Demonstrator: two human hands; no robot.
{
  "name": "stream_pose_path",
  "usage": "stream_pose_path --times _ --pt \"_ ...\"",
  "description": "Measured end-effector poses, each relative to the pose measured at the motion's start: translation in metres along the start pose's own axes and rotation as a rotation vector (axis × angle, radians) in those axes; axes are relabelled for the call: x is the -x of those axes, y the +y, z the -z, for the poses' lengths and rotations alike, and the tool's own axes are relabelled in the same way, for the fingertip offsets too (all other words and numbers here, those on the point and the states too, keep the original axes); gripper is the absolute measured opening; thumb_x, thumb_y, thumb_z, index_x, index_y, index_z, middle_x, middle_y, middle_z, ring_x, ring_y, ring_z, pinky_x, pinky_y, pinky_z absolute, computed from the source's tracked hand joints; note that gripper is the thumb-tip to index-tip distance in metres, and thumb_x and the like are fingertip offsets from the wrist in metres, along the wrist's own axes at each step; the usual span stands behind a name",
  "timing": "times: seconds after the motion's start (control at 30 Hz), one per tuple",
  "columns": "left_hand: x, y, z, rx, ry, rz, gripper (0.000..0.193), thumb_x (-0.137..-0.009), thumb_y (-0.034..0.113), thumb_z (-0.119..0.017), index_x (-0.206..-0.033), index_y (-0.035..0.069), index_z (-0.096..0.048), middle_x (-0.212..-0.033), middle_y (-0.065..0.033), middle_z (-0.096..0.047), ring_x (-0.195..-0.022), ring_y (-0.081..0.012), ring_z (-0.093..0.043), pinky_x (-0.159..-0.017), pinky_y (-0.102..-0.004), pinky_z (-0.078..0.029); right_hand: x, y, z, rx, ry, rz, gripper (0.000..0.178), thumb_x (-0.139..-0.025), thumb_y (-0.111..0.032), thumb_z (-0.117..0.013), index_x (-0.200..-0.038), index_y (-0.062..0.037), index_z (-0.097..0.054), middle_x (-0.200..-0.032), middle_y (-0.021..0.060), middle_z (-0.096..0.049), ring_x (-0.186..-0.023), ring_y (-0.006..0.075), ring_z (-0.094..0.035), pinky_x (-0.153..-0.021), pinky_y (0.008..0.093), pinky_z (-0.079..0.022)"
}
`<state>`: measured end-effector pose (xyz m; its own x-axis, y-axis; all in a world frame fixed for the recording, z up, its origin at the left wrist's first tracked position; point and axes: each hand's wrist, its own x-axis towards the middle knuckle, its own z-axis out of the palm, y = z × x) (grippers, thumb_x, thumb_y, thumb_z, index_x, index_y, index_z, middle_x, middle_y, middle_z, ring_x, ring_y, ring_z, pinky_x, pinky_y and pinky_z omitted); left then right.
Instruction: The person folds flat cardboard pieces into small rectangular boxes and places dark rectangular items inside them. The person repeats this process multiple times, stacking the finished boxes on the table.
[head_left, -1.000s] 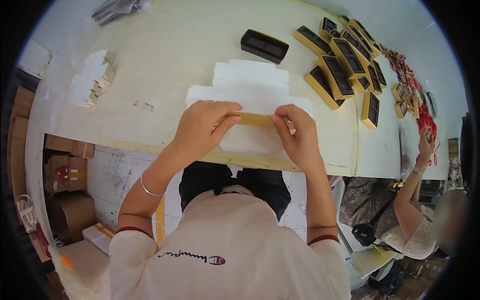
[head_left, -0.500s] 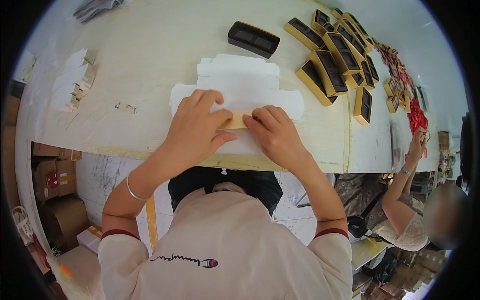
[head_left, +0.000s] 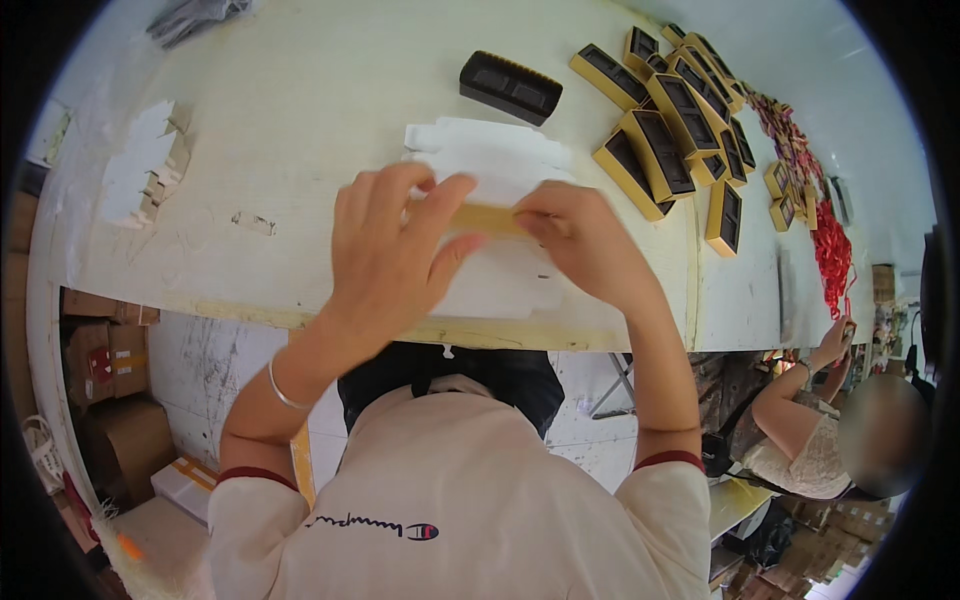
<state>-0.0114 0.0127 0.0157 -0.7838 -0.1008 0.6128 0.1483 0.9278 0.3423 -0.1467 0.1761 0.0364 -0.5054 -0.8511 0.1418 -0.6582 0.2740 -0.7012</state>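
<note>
A flat cardboard box blank (head_left: 490, 138), white on its upturned side, lies on the table in front of me. A gold strip of it (head_left: 488, 218) runs between my hands, with a white panel on the near side. My right hand (head_left: 585, 235) pinches the strip's right end between thumb and bent fingers. At its left end, my left hand (head_left: 390, 235) spreads its fingers and thumb apart around the strip; some blur hides exact contact. A black tray insert (head_left: 510, 88) with two recesses sits just beyond the blank.
Gold boxes with black inserts (head_left: 657, 152) are heaped at the right. White folded card pieces (head_left: 145, 165) stand at the left. Red ribbons (head_left: 830, 250) lie farther right, near a co-worker's hand (head_left: 832, 343). Brown cartons (head_left: 130, 430) are stacked below the table's left side.
The blank has shifted and turned slightly, and its gold strip sits farther from me. My left hand's fingers have spread; my right hand has moved right and away. The co-worker's hand has come lower.
</note>
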Motion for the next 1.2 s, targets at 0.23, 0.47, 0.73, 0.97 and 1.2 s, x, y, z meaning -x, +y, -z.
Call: stream_pose_path --times 0.23,0.47,0.73,0.97,1.2 --pt "0.015 0.042 -0.003 1.241 -0.101 0.491 0.072 -0.093 0.034 -0.059 -0.146 0.006 -0.020 -0.135 -0.0172 -0.040 -0.113 -0.0230 -0.046 -0.091 -0.0344 -0.042 0.037 -0.052 -0.048 -0.064 0.341 0.236 0.036 -0.076 0.004 -0.061 -0.112 0.0028 -0.057 -0.097 0.0179 -0.059 -0.088 0.0372 -0.058 -0.072 0.0380 -0.050" --pt "-0.023 -0.009 0.012 0.792 -0.346 0.420 0.035 -0.096 0.013 -0.047 -0.130 0.002 -0.046 -0.106 -0.0111 -0.059 -0.093 -0.0177 -0.055 -0.084 -0.0301 -0.044 0.073 -0.027 0.001 0.414 0.421 0.535 0.035 -0.072 -0.005 -0.064 -0.107 0.0004 -0.064 -0.111 0.0147 -0.060 -0.108 0.0287 -0.056 -0.089 0.0397 -0.047" --pt "-0.061 -0.036 -0.020 0.421 -0.822 0.151 0.034 -0.092 0.013 -0.053 -0.126 0.006 -0.052 -0.096 -0.0123 -0.062 -0.083 -0.0248 -0.058 -0.078 -0.0318 -0.046 0.066 0.002 -0.017 0.480 0.152 0.463 0.017 -0.071 -0.009 -0.068 -0.086 -0.0043 -0.065 -0.099 0.0088 -0.063 -0.091 0.0248 -0.059 -0.077 0.0376 -0.046" --pt "-0.024 -0.005 0.003 0.205 -0.450 -0.066 0.026 -0.085 0.016 -0.064 -0.109 0.006 -0.060 -0.100 -0.0106 -0.059 -0.083 -0.0294 -0.059 -0.075 -0.0375 -0.047 0.026 0.021 -0.020 -0.077 -0.094 -0.063 0.013 -0.080 -0.010 -0.069 -0.088 -0.0023 -0.061 -0.072 0.0140 -0.061 -0.066 0.0340 -0.057 -0.063 0.0371 -0.045" --pt "0.006 -0.023 -0.017 0.462 -0.419 0.206 0.009 -0.086 0.004 -0.060 -0.094 -0.001 -0.063 -0.084 -0.0125 -0.060 -0.075 -0.0261 -0.058 -0.066 -0.0325 -0.046 0.036 0.010 -0.032 0.392 0.173 0.297 0.027 -0.076 -0.011 -0.069 -0.102 -0.0062 -0.062 -0.108 0.0143 -0.058 -0.099 0.0297 -0.056 -0.083 0.0380 -0.044"
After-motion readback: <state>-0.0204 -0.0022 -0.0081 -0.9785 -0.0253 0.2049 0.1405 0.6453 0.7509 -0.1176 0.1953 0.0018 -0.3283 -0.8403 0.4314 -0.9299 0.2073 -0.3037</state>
